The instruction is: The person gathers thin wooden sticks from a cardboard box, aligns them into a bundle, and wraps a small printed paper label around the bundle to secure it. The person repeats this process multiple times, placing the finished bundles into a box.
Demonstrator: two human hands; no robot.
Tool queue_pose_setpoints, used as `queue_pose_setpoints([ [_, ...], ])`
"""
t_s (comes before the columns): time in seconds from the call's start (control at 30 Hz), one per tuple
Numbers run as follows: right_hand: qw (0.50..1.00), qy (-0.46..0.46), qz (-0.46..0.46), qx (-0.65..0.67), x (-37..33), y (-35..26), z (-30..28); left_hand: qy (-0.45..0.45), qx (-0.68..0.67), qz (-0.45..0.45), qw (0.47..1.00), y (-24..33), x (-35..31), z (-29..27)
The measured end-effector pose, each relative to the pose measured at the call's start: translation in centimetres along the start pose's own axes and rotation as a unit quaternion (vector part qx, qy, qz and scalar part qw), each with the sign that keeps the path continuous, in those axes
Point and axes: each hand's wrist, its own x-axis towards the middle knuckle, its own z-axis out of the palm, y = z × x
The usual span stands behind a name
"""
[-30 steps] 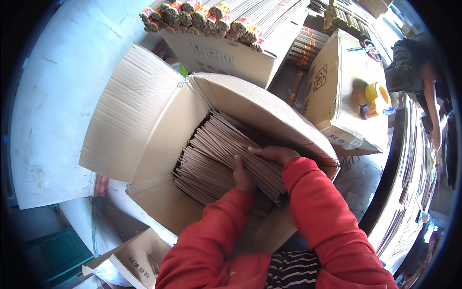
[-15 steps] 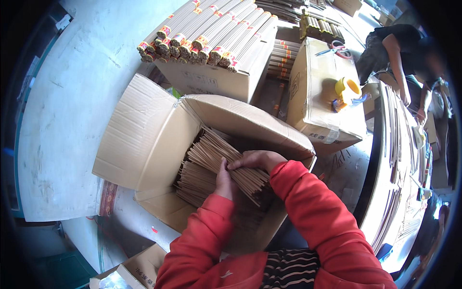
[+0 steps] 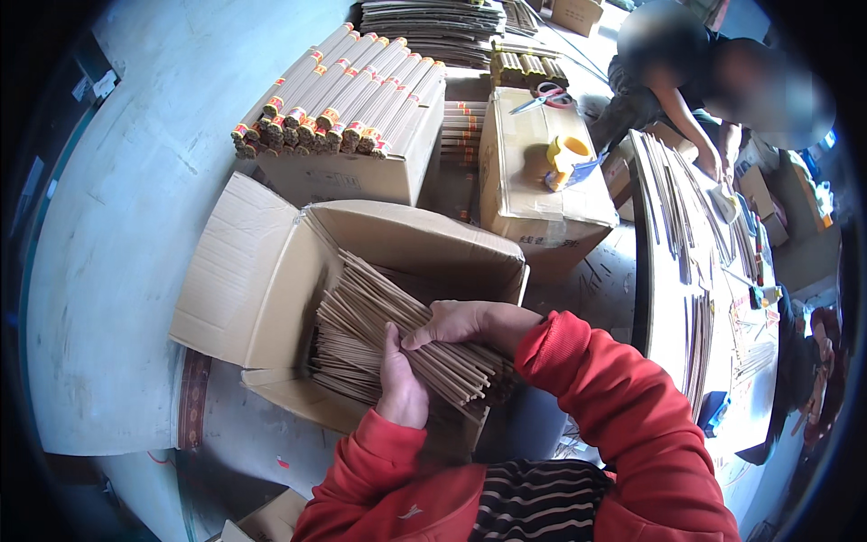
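A bundle of thin brown incense sticks (image 3: 457, 369) lies slantwise between my two hands, above an open cardboard box (image 3: 406, 222). My left hand (image 3: 403, 387) supports it from the near left, thumb up along its side. Over the top, my right hand (image 3: 457, 322) closes on the same bundle, its thumb close to the left one. More incense sticks (image 3: 346, 363) lie inside the box, below and left of the bundle. The bundle's near right ends reach the box's near side. My fingers under the sticks are hidden.
Labelled incense bundles (image 3: 325, 104) are stacked on a carton behind the box. Another carton (image 3: 511, 172) bears scissors (image 3: 546, 98) and a yellow tape dispenser (image 3: 567, 159). Co-workers lean over a table (image 3: 666, 298) with loose sticks at right. The box's left flap (image 3: 237, 271) stands out.
My hands have brought the bundle up and toward me, nearer the box's near right side. The whole view has shifted, with the cartons now farther left. Both hands keep their grip.
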Motion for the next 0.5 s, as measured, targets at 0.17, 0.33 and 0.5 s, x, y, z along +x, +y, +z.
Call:
queue_pose_setpoints([
  [0.17,0.995,0.069,-0.009,-0.073,-4.4,-0.3,2.6,-0.072,-0.018,0.004,0.997,-1.7,-4.9,-0.3],
  [0.33,0.979,0.162,-0.047,-0.115,-9.0,0.6,5.3,-0.144,-0.008,0.027,0.989,-3.7,-6.7,-2.3],
  [0.5,0.962,0.216,-0.081,-0.145,-12.2,0.3,7.9,-0.199,0.061,0.154,0.966,-3.7,-10.2,-1.7],
])
